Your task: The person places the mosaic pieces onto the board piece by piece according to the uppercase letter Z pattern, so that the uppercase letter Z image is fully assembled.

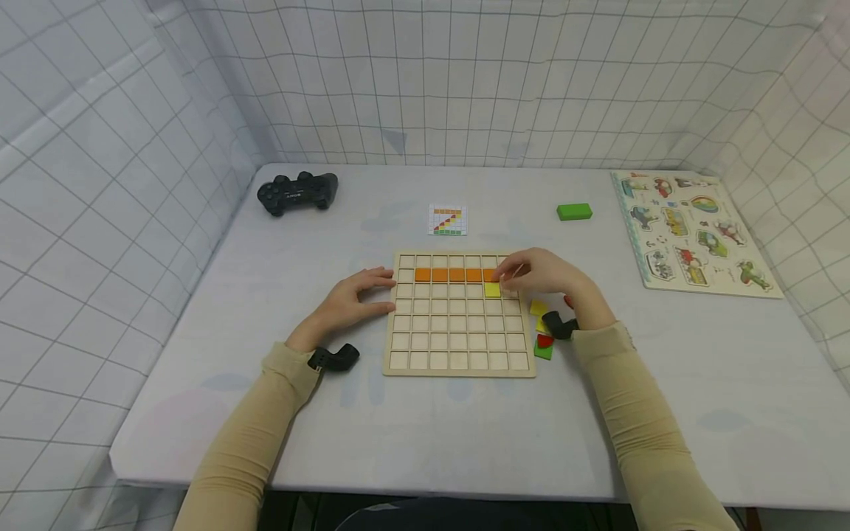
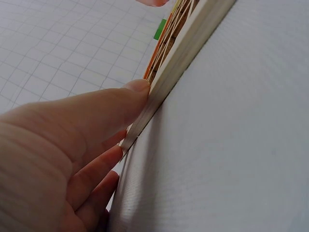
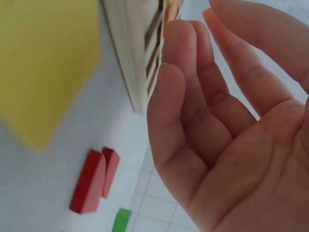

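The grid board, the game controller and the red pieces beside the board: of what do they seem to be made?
Grid board: probably bare wood, matt; pale edge with faint, grain-like streaks.
Game controller: likely hard plastic, low sheen; rounded, moulded-looking black body.
Red pieces: painted wood or plastic, unclear which; smooth, evenly coloured faces.

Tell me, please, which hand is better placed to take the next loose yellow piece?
Likely the right hand: it is over the right side of the board, close to the loose yellow pieces. The left hand touches the opposite edge.

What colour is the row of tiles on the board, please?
The tile row is orange, clearest in the head view.
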The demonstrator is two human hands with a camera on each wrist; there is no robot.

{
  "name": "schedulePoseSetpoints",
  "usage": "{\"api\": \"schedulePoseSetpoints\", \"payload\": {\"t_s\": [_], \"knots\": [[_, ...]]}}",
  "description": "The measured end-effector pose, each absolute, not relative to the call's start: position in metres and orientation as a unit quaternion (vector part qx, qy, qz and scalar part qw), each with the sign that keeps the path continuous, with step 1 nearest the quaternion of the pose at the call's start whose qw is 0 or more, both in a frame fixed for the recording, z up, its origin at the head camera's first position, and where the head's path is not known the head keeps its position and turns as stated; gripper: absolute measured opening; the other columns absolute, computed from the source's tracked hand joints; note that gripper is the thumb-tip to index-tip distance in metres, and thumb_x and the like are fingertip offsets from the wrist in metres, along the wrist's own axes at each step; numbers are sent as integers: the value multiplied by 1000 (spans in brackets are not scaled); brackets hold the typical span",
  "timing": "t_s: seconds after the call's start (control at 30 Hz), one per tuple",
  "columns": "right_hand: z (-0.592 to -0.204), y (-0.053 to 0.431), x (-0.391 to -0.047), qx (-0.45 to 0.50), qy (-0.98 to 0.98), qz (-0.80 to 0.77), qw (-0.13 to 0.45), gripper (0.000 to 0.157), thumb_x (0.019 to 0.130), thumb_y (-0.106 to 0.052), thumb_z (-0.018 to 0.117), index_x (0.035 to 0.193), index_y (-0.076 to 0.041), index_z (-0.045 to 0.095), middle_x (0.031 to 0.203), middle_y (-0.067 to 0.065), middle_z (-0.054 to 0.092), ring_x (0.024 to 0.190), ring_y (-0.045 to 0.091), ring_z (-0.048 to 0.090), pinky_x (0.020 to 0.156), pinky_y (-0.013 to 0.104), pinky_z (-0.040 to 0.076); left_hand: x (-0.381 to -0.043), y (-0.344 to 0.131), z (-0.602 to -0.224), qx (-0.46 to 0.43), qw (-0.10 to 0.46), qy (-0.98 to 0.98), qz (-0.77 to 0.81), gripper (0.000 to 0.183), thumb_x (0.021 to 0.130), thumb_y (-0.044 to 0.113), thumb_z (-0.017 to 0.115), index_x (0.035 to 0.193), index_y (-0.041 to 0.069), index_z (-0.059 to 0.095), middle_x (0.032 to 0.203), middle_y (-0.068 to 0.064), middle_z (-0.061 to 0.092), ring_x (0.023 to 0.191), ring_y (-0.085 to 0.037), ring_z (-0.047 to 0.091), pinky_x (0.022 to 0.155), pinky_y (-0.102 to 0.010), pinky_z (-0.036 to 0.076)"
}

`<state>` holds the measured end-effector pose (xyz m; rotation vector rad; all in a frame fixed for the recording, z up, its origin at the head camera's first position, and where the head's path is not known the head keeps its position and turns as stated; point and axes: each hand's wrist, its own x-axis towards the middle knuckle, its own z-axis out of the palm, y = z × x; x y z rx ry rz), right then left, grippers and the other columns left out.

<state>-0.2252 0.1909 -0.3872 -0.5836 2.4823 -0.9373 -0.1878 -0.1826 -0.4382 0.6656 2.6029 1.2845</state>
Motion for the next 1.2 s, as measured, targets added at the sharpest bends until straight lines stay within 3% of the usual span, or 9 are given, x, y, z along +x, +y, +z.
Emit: {"api": "schedulePoseSetpoints", "payload": {"t_s": [0.37, 0.8, 0.93, 1.07, 1.2], "knots": [[-375, 214, -225, -191, 896, -347, 200, 27, 88, -23, 67, 112, -11, 68, 104, 6, 65, 90, 23, 56, 73, 33, 48, -188, -183, -438, 227, 81, 867, 437, 49, 84, 34, 72, 125, 9, 61, 141, -4, 46, 137, -21, 28, 115, -37, 21], [-367, 258, -225, -134, 901, -392, 129, 35, 89, -30, 66, 116, -7, 64, 104, 5, 66, 94, 20, 58, 85, 34, 48, -187, -183, -438, 221, 83, 870, 433, 49, 84, 36, 72, 125, 10, 61, 141, -3, 46, 137, -20, 28, 115, -38, 21], [-374, 268, -225, -121, 899, -405, 111, 40, 88, -34, 67, 117, -7, 64, 104, 6, 65, 94, 18, 57, 85, 35, 47, -184, -180, -433, 217, 84, 867, 441, 48, 85, 29, 72, 125, 6, 60, 141, -7, 45, 138, -24, 27, 116, -39, 19], [-380, 274, -223, -110, 898, -412, 104, 41, 88, -35, 67, 117, -6, 63, 107, 7, 64, 93, 17, 58, 83, 32, 48, -184, -180, -433, 217, 86, 866, 443, 48, 84, 27, 72, 125, 5, 60, 141, -8, 45, 138, -25, 27, 116, -40, 19], [-383, 276, -220, -102, 901, -408, 106, 41, 88, -31, 68, 117, -4, 62, 111, 9, 63, 93, 15, 57, 80, 25, 49, -187, -182, -437, 219, 84, 870, 434, 49, 84, 34, 72, 124, 10, 61, 141, -3, 45, 137, -21, 28, 115, -38, 21]]}}
